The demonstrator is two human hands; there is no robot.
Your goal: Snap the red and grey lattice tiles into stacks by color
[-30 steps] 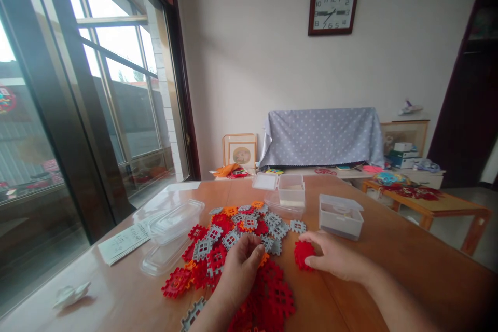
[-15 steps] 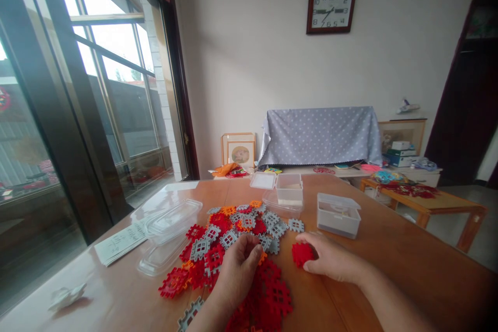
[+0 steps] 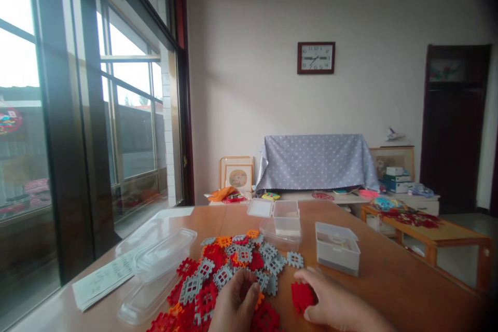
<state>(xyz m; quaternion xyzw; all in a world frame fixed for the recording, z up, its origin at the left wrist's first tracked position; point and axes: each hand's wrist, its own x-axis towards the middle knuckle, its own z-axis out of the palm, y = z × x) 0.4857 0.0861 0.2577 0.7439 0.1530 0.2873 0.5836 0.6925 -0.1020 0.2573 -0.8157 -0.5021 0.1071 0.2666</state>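
Observation:
A heap of notched square plastic building pieces in red, grey and orange spreads over the table, with a grey piece [image 3: 191,289] near its left side. My left hand [image 3: 237,298] is over the near part of the heap, fingers curled toward the thumb; what lies between them, if anything, is hidden. To the right of the heap, my right hand [image 3: 324,298] has its thumb and fingers around a red block of notched pieces [image 3: 302,298] at the table. A lone grey piece [image 3: 294,259] lies just beyond this hand.
Clear plastic lids [image 3: 165,254] and a handwritten paper pad [image 3: 103,280] lie on the left of the wooden table [image 3: 389,275]. One clear box [image 3: 337,250] stands beyond my right hand, and an open box [image 3: 287,219] stands farther back. A low side table [image 3: 447,233] is at right.
The camera view has tilted up, so the table and hands sit lower in the picture. Both hands keep nearly the same pose, the right one still around the red block.

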